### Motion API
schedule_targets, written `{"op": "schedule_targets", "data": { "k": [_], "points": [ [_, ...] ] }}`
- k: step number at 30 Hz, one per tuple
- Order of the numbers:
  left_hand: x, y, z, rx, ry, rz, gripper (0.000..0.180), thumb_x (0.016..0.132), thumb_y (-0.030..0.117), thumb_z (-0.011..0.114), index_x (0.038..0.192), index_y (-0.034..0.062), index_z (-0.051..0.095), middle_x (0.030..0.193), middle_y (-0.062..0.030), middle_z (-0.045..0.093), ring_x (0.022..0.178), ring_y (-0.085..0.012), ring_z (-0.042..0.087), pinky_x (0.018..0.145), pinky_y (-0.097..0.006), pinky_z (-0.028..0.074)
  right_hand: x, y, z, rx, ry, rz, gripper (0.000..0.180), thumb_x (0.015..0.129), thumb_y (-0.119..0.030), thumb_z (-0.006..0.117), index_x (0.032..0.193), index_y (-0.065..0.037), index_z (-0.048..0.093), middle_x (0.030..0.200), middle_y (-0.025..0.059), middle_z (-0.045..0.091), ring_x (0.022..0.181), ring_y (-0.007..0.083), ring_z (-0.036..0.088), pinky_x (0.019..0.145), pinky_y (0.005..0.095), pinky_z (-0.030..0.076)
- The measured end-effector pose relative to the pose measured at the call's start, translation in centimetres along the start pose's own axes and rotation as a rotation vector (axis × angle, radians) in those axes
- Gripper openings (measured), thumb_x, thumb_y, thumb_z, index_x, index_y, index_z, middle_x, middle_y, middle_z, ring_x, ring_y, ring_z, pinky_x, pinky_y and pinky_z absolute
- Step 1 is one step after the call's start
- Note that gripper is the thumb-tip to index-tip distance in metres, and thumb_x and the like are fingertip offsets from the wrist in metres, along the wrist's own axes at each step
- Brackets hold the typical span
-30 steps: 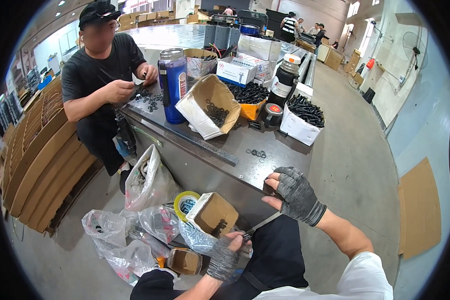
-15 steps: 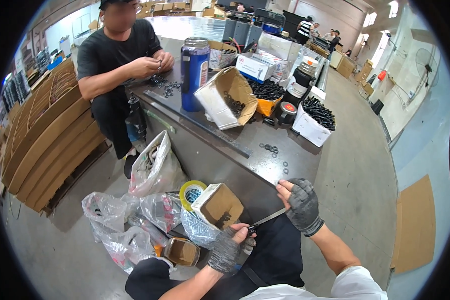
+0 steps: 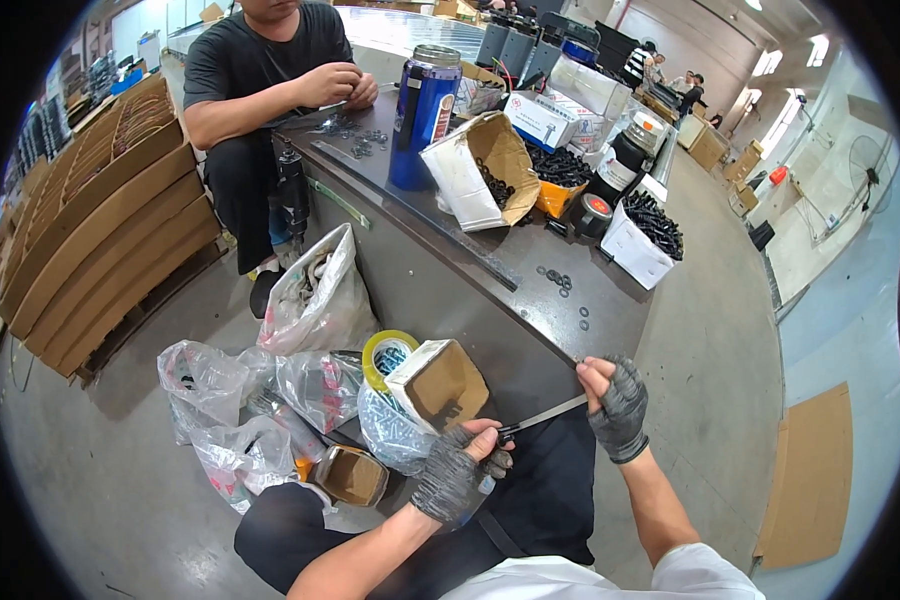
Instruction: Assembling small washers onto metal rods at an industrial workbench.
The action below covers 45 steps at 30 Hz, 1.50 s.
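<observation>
My left hand, in a grey fingerless glove, is closed over my lap, thumb and fingers pinching a small black part; its exact kind is too small to tell. My right hand, gloved alike, is at the table's near corner with fingertips pinched together. Whatever lies between them is too small to make out. A thin light-grey strip shows between the hands; I cannot tell if either touches it. Several dark washers lie loose on the dark table, beyond my right hand.
On the table stand a blue bottle, a tipped carton of black rings and a white box of black bolts. Plastic bags and an open carton sit below. Across the table sits a co-worker.
My view has shifted, so the table sits higher and more to the right. My right hand's fingers have drawn closer together; my left hand keeps its pinch on the black part.
</observation>
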<state>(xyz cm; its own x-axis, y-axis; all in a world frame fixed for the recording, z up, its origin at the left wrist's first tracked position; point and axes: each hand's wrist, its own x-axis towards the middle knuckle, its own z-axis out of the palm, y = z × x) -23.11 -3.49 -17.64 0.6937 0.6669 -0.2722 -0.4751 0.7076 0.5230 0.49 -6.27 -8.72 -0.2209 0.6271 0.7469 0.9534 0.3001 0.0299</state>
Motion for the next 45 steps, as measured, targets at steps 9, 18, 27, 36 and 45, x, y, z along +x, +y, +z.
{"op": "schedule_targets", "data": {
  "k": [9, 18, 27, 36, 45],
  "points": [
    [0.0, -0.4, -0.2, -0.004, -0.009, 0.012, 0.026, 0.098, 0.019, 0.062, 0.117, 0.0014, 0.058, 0.096, -0.0123, 0.069, 0.075, -0.0176, 0.067, 0.066, -0.028, 0.054, -0.2, -1.2, -1.0, 0.054, -0.021, 0.202, 0.023, 0.078, 0.003, 0.072, 0.098, -0.008, 0.068, 0.097, 0.0083, 0.069, 0.086, 0.0283, 0.064, 0.076, 0.0365, 0.051],
    [-0.3, -0.4, -0.1, -0.008, -0.032, 0.003, 0.026, 0.098, 0.019, 0.063, 0.117, 0.0024, 0.059, 0.097, -0.0134, 0.069, 0.077, -0.0183, 0.067, 0.068, -0.028, 0.054, -1.4, -0.9, -0.6, 0.063, 0.06, 0.284, 0.021, 0.081, -0.002, 0.072, 0.1, -0.006, 0.068, 0.103, 0.0095, 0.069, 0.091, 0.029, 0.064, 0.082, 0.0369, 0.05],
    [0.1, -1.0, -0.4, 0.003, -0.027, -0.001, 0.026, 0.097, 0.02, 0.064, 0.117, 0.0026, 0.059, 0.098, -0.0132, 0.07, 0.078, -0.018, 0.068, 0.069, -0.028, 0.055, -2.0, -0.7, -0.7, -0.038, 0.003, 0.24, 0.027, 0.081, 0.0, 0.072, 0.106, -0.006, 0.066, 0.112, 0.0133, 0.067, 0.103, 0.032, 0.064, 0.091, 0.0392, 0.051],
    [0.4, -0.9, -0.3, 0.018, -0.003, -0.018, 0.027, 0.097, 0.02, 0.064, 0.117, 0.0024, 0.059, 0.097, -0.013, 0.069, 0.077, -0.0175, 0.068, 0.068, -0.028, 0.055, -2.1, -0.3, -0.5, -0.059, 0.095, 0.084, 0.028, 0.075, 0.003, 0.075, 0.099, -0.01, 0.067, 0.096, 0.0072, 0.068, 0.086, 0.0292, 0.065, 0.079, 0.0399, 0.052],
    [0.2, -0.2, -0.1, -0.016, -0.018, -0.021, 0.025, 0.098, 0.018, 0.063, 0.117, 0.0016, 0.059, 0.095, -0.0123, 0.069, 0.075, -0.017, 0.067, 0.067, -0.027, 0.055, -1.3, -5.5, -1.0, 0.679, -0.091, 0.697, 0.018, 0.089, 0.003, 0.063, 0.107, 0.0, 0.063, 0.086, 0.0094, 0.067, 0.08, 0.0186, 0.066, 0.075, 0.0299, 0.052]
  ]
}}
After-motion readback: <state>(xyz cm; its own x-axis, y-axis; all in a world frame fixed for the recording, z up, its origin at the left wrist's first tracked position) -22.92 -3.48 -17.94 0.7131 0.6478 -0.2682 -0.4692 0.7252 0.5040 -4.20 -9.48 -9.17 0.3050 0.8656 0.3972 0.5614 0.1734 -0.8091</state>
